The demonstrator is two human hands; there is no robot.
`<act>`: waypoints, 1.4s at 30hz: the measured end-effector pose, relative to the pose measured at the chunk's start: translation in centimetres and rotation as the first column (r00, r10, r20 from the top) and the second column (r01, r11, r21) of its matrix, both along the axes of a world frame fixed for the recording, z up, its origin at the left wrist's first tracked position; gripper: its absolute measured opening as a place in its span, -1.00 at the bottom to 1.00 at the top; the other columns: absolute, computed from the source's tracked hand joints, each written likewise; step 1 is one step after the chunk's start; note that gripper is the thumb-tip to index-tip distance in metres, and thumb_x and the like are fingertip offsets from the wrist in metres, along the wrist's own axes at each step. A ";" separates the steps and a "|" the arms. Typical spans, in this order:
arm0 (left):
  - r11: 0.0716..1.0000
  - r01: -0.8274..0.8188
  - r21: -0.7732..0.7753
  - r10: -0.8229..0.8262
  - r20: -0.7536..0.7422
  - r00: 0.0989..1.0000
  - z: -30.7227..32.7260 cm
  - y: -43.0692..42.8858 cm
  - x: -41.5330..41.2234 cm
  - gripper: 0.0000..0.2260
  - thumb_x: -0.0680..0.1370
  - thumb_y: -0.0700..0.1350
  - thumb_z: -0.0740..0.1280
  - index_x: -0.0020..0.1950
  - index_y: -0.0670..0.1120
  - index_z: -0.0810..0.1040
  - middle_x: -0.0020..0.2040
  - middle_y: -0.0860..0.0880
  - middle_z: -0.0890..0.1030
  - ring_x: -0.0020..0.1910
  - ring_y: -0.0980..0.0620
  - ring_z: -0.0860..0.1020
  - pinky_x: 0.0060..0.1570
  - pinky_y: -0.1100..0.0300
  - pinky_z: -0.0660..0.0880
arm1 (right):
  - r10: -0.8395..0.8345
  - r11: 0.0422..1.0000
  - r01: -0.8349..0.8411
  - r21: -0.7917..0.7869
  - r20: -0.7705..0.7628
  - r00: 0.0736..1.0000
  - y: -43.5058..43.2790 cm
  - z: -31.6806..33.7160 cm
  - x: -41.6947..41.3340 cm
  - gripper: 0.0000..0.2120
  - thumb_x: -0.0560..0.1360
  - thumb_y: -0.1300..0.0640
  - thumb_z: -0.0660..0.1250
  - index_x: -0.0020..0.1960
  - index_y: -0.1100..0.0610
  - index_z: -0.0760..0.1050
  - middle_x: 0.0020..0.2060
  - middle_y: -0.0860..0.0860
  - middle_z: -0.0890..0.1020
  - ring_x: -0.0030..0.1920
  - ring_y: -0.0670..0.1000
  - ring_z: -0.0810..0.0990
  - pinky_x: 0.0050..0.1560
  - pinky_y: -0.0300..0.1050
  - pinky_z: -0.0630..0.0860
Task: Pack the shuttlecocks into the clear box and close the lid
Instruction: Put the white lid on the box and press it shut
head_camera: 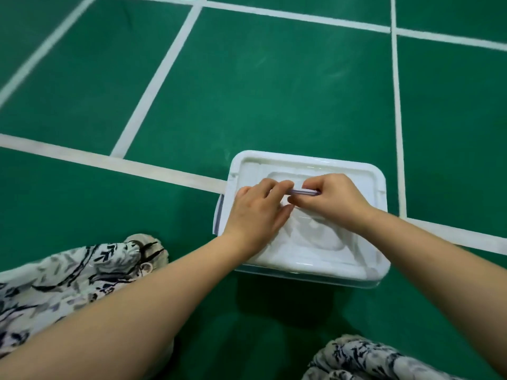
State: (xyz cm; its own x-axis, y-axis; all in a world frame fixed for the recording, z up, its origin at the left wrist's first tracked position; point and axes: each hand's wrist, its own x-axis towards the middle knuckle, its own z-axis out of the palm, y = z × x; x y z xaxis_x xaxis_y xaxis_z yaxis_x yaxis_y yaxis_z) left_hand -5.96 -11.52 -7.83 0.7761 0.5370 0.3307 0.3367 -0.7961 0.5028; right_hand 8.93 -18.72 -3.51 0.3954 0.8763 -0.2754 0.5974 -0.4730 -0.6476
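The clear box (307, 278) stands on the green court floor with its white lid (323, 250) lying on top. A purple handle (304, 191) sits in the lid's middle recess. My left hand (258, 212) rests on the lid's left half, its fingers curled onto the left end of the handle. My right hand (334, 200) pinches the handle's right end. A purple side latch (218, 212) shows at the box's left edge. The lid hides the inside of the box, and no shuttlecocks are in sight.
White court lines (153, 86) cross the green floor (274, 91) all around the box. My knees in patterned black-and-white cloth sit at the lower left (82, 272) and lower right (365, 360), close to the box's near side.
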 end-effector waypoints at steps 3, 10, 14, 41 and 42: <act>1.000 -0.020 -0.020 0.019 -0.034 0.999 -1.2 -0.1 -0.6 -0.70 0.48 0.04 0.16 0.17 0.00 0.32 -0.12 -0.05 0.62 -0.19 -0.09 0.61 -0.12 0.07 0.46 | 0.019 0.999 -0.019 -0.039 0.009 1.000 -0.1 -0.8 -0.5 -0.67 0.38 -0.06 0.38 -0.42 0.13 0.45 -0.58 -0.02 0.41 -0.54 -0.11 0.38 -0.40 -0.15 0.34; 0.999 -0.038 0.021 0.040 -0.124 0.991 -2.9 -1.1 -0.9 -0.66 0.44 0.04 0.16 0.18 -0.02 0.33 -0.12 -0.01 0.60 -0.13 -0.08 0.57 -0.06 0.16 0.24 | 0.083 0.995 -0.080 -0.052 0.052 0.995 -1.0 -2.3 -0.5 -0.68 0.40 -0.04 0.37 -0.43 0.09 0.42 -0.53 0.00 0.47 -0.42 0.02 0.42 -0.33 -0.06 0.38; 1.000 -0.019 -0.016 0.016 -0.160 0.987 -3.2 -0.8 -0.9 -0.64 0.45 0.04 0.14 0.22 -0.02 0.29 0.11 -0.07 0.57 0.17 -0.08 0.50 0.13 0.12 0.24 | 0.183 0.983 -0.176 -0.052 0.213 0.960 -1.0 -2.0 -0.7 -0.73 0.44 -0.03 0.32 -0.37 0.05 0.39 -0.50 -0.02 0.43 -0.38 0.06 0.42 -0.36 -0.08 0.31; 0.968 -0.131 -0.214 0.076 -0.245 0.966 -1.5 -0.5 -0.4 -0.63 0.56 -0.09 0.11 0.31 -0.23 0.40 0.29 -0.26 0.46 0.29 -0.27 0.40 0.33 -0.07 0.27 | 0.164 0.982 -0.089 -0.165 0.521 0.838 -3.8 -3.5 -1.1 -0.40 0.48 -0.19 -0.18 0.48 -0.06 0.12 0.48 0.01 0.21 0.46 0.12 0.17 0.41 0.14 0.02; 0.979 -0.149 -0.136 0.110 -0.259 0.960 -1.5 -0.5 -0.3 -0.62 0.55 -0.08 0.10 0.31 -0.22 0.39 0.28 -0.24 0.48 0.28 -0.26 0.42 0.32 -0.05 0.27 | 0.170 0.975 -0.062 -0.215 0.530 0.831 -4.2 -4.0 -0.7 -0.41 0.51 -0.19 -0.18 0.50 -0.05 0.01 0.51 -0.01 0.10 0.50 0.09 0.06 0.44 0.15 -0.08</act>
